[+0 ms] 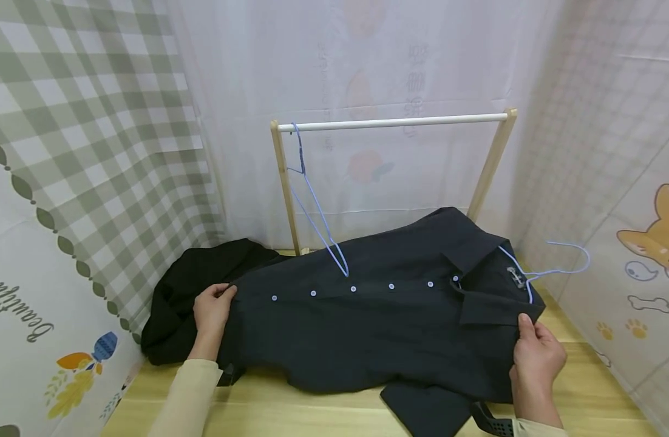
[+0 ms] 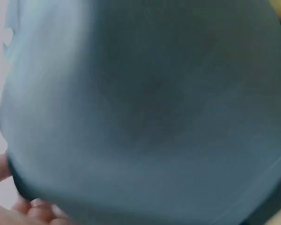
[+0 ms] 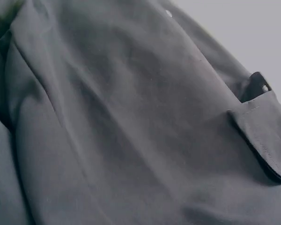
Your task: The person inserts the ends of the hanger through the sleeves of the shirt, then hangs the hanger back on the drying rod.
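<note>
A black button-up shirt (image 1: pixel 334 334) lies spread sideways, its collar to the right and a row of light buttons along its middle. My left hand (image 1: pixel 210 312) pinches its lower edge on the left. At the shoulder beside the collar, my right hand (image 1: pixel 538 358) grips the fabric between thumb and fingers. A blue wire hanger (image 1: pixel 553 271) sits inside the neck opening, hook pointing right. Shirt cloth (image 2: pixel 154 117) fills most of the left wrist view, with fingertips (image 2: pixel 40 213) low at its edge. The right wrist view shows cloth and collar (image 3: pixel 267 126); the right hand is hidden there.
Behind the shirt stands a rack with a white bar (image 1: pixel 394 123) and wooden legs. Another blue hanger (image 1: pixel 302 159) hangs from the bar's left end, its lower part overlapping the shirt. A heap of black cloth (image 1: pixel 173 303) lies at left on the wooden table (image 1: pixel 291 413). Curtains surround everything.
</note>
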`<action>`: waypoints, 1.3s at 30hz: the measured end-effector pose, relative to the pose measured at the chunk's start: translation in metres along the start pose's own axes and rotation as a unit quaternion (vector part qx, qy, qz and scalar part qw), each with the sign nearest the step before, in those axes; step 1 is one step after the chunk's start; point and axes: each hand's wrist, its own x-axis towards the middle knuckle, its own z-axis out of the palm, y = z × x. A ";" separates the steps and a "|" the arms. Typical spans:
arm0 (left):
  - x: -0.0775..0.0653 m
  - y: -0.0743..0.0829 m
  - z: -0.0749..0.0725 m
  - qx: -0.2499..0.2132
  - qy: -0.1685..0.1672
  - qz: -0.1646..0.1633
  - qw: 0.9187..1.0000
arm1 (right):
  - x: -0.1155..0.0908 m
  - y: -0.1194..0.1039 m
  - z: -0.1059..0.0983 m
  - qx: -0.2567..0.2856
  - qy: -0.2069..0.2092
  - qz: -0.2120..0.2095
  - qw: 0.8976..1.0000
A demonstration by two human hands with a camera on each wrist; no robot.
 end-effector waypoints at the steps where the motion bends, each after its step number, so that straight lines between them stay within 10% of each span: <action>1: 0.000 -0.003 -0.004 0.009 -0.002 -0.017 1.000 | 0.000 0.000 0.000 0.001 0.000 0.003 1.000; 18: 0.013 -0.009 0.029 0.134 -0.141 0.025 0.981 | -0.007 0.001 0.005 -0.044 0.000 -0.051 0.998; 28: 0.020 -0.017 0.037 0.181 -0.139 -0.040 0.973 | -0.008 0.003 0.005 -0.078 -0.003 -0.051 0.996; 33: 0.021 -0.015 0.030 0.113 -0.134 -0.048 0.983 | -0.006 0.004 0.004 -0.081 -0.002 -0.047 0.996; 39: 0.024 0.000 0.015 -0.077 -0.093 -0.059 0.991 | -0.004 0.003 0.004 -0.069 0.000 -0.048 0.996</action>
